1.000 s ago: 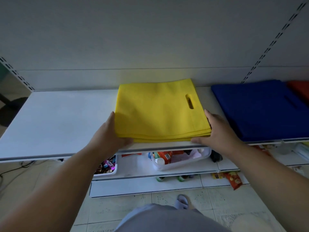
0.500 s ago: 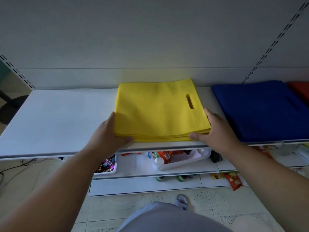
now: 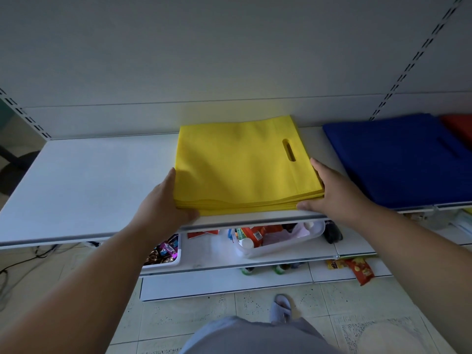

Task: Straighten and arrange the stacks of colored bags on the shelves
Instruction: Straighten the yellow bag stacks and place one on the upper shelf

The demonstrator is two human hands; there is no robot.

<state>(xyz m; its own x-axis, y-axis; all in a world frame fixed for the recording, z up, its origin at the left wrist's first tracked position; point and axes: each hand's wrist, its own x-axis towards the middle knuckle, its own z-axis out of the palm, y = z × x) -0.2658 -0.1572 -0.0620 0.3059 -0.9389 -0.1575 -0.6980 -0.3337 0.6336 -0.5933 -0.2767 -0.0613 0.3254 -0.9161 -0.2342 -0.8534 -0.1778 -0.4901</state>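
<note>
A stack of yellow bags (image 3: 237, 164) with a cut-out handle lies flat on the white shelf (image 3: 89, 180), reaching from the back wall to the front edge. My left hand (image 3: 163, 203) presses flat against the stack's left side, thumb along its front corner. My right hand (image 3: 332, 192) presses against the right side, thumb at the front right corner. Both hands have straight fingers. A stack of blue bags (image 3: 398, 159) lies to the right, and a red stack (image 3: 459, 123) shows at the far right edge.
The shelf's left half is bare white. Below, a lower shelf holds a clear tub (image 3: 278, 238) of packets, a tray of sweets (image 3: 163, 251) and a dark object (image 3: 332, 232). Snack packets (image 3: 357, 269) lie lower down. A slippered foot (image 3: 281, 306) stands on the tiled floor.
Both hands have stayed pressed against the yellow stack's sides. The stack's front edges look slightly more even than a second ago.
</note>
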